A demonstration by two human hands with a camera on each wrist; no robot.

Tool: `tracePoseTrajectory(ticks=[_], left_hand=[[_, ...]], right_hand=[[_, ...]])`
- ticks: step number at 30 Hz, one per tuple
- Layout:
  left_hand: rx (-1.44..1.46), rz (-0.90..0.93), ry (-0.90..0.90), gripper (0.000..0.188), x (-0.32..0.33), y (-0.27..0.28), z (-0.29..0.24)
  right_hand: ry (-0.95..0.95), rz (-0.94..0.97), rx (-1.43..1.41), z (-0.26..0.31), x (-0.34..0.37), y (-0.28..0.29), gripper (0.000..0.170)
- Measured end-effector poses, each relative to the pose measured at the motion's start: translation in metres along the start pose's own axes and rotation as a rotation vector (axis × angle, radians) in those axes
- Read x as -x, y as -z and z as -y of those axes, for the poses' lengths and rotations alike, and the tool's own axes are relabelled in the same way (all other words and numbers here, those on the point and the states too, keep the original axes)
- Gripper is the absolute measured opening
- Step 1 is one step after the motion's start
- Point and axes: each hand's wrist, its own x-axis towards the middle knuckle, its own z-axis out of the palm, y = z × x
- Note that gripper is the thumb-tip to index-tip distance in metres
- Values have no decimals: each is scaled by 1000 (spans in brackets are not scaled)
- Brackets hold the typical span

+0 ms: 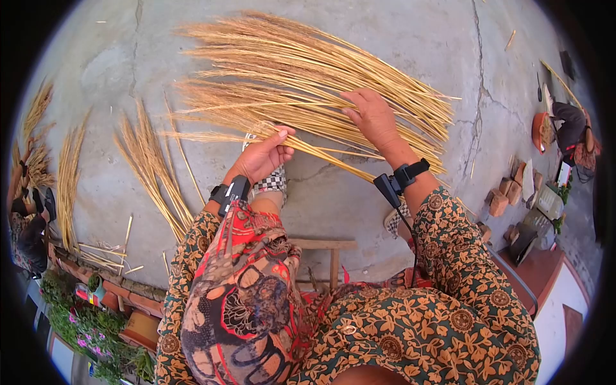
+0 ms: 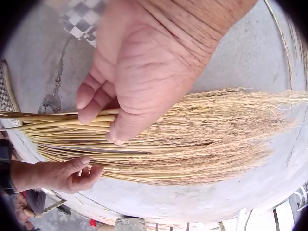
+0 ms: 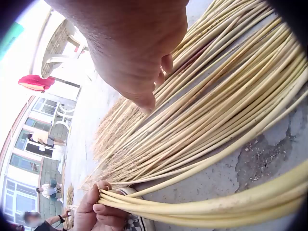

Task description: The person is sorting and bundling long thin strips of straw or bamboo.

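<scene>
A small bundle of yellow broom stalks (image 1: 327, 156) is in my left hand (image 1: 266, 154), the thumb laid along it and the fingers curled beneath. Its stalk ends run toward my right forearm, and its bristly heads point left. My right hand (image 1: 373, 119) is over the large spread of broom stalks (image 1: 398, 83) on the ground. Its thumb and forefinger stand apart, fingertips right at the stalks. In the left wrist view, the right hand (image 2: 67, 175) has loosely bent fingers beside the outer stalks. The feathery heads (image 1: 224, 38) of the spread fan out to the left.
Smaller stalk bundles (image 1: 151, 167) lie on the concrete at left. A wooden stool (image 1: 333, 245) stands between my legs. Bricks (image 1: 499, 202) are piled at right. Other people sit at both sides, one beside a reddish basin (image 1: 540, 133). Potted flowers (image 1: 96, 333) line the lower left.
</scene>
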Motion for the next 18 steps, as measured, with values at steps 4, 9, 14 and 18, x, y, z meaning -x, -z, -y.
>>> tracePoseTrajectory(ticks=[4,9,14,18], left_hand=[[26,-4,-16,20,3,-4,1],[46,60,-29,21,-1,2,1],[39,46,-25,25,-2,3,1],[63,39,-53,28,-1,1,1]], right_hand=[[32,87,91,-11,3,-14,12],[-167,17,71,-3,7,4,13],[-82,199,-110,9,19,7,14],[-142,538,-147,17,34,6,15]])
